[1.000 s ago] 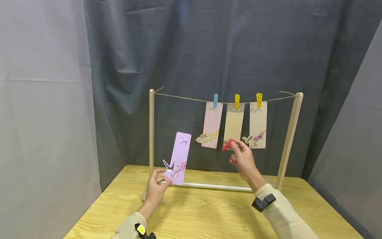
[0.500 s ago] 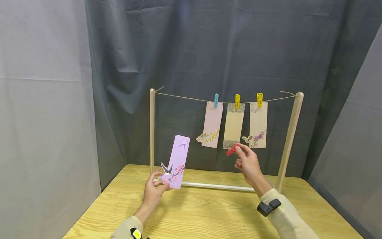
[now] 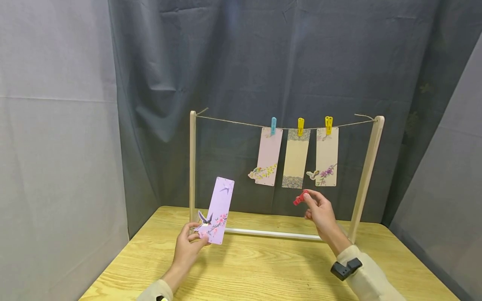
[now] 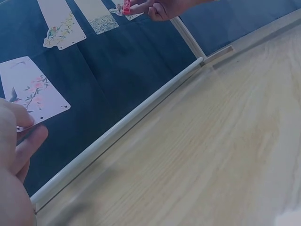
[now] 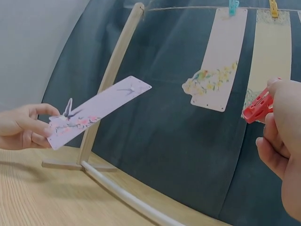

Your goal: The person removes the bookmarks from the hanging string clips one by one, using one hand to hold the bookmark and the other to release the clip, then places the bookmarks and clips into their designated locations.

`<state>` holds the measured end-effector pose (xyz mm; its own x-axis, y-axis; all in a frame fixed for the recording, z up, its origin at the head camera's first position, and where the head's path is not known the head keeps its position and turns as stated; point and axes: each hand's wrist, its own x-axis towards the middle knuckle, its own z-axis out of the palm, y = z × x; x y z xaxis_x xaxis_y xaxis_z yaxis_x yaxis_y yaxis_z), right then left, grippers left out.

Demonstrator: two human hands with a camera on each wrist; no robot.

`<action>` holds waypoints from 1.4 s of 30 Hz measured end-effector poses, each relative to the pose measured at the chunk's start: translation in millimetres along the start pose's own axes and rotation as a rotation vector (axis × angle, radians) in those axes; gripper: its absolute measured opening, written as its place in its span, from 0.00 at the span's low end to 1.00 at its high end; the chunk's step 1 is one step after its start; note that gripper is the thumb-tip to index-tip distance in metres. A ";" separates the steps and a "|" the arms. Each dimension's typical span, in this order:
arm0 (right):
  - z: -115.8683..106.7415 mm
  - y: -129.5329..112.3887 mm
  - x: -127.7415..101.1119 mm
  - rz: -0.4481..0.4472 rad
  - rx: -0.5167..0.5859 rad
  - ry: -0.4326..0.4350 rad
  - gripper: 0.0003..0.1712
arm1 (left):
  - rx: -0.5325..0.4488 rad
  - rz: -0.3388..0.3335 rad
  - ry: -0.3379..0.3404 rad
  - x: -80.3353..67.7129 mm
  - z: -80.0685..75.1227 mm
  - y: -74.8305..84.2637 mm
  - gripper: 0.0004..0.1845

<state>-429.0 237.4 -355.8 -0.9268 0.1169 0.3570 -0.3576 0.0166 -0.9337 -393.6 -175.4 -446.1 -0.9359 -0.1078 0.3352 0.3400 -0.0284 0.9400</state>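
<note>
My left hand (image 3: 187, 246) pinches the lower left corner of a lilac bookmark (image 3: 219, 205) printed with swallows and pink blossom, held upright with a slight tilt. My right hand (image 3: 321, 213) pinches a red clothespin (image 3: 300, 197) between thumb and fingers, below the hanging cards. On the twine (image 3: 233, 122) hang three more bookmarks: a pink one (image 3: 270, 152) under a blue clothespin (image 3: 273, 125), a cream one with lace bands (image 3: 296, 159) under a yellow clothespin (image 3: 301, 126), and a cream one with purple flowers (image 3: 326, 152) under yellow clothespin plastic (image 3: 329, 125).
The twine runs between two wooden posts, left (image 3: 193, 167) and right (image 3: 366, 179), joined low down by a white rod (image 3: 271, 234). The frame stands on a wood-grain table (image 3: 256, 267). Dark cloth (image 3: 233, 62) hangs behind, with pale cloth (image 3: 56, 146) at the left.
My left hand has drawn the lilac bookmark down and a little left. My right hand has moved down and right with the red clothespin, uncovering the lace-banded card's lower end.
</note>
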 end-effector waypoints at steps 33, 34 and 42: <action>-39.5 39.8 -20.5 0.053 -0.225 0.047 0.31 | 0.091 -0.070 0.002 -25.4 -16.4 -16.1 0.29; -40.8 40.5 -21.0 0.050 -0.242 0.045 0.31 | 0.094 -0.067 0.001 -25.7 -16.6 -16.3 0.30; -48.4 44.6 -25.9 0.050 -0.307 0.051 0.31 | 0.121 -0.058 0.006 -28.7 -17.3 -16.8 0.29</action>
<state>-415.4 283.2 -408.0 -0.9327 0.1743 0.3156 -0.2528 0.3081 -0.9172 -370.9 -189.0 -472.6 -0.9528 -0.1159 0.2805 0.2718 0.0858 0.9585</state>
